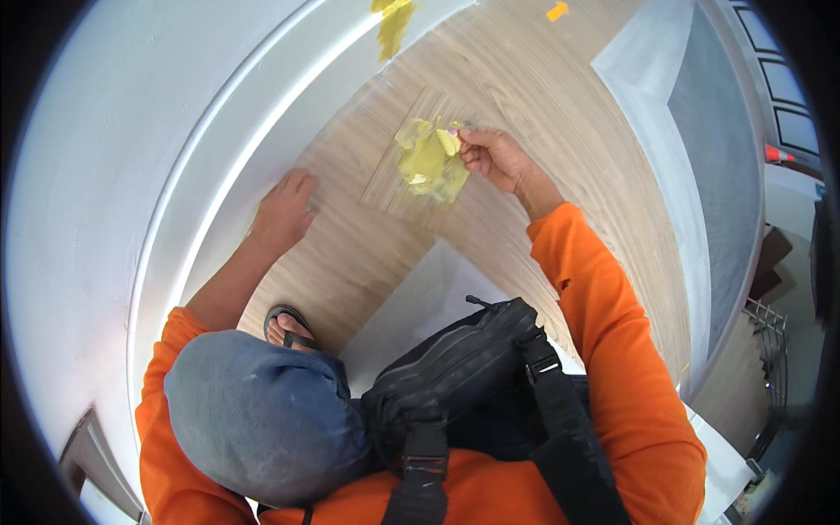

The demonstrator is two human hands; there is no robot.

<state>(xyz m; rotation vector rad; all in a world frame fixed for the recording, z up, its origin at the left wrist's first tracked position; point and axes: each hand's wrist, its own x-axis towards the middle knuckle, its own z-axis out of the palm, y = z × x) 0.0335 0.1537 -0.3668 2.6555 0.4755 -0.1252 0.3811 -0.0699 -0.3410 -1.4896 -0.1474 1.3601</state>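
Note:
My right hand (pixel 494 159) pinches a small flat spreader (pixel 449 141), its blade smeared with yellow paste and its grip mostly hidden by my fingers. The blade is over a thick patch of yellow paste (pixel 426 166), spread on a loose-looking wood-grain plank piece (pixel 385 191) that lies on the floor. My left hand (pixel 285 210) holds nothing; its fingers are loosely bent and apart, near the foot of the white wall. Whether its fingertips touch the floor or the wall, I cannot tell.
A white baseboard (pixel 236 153) curves along the left, with a yellow smear (pixel 394 28) farther up. White sheeting (pixel 647 96) covers the right. My sandalled foot (pixel 291 330) and a black bag (pixel 446 359) are close in. An orange marker (pixel 557 11) lies far off.

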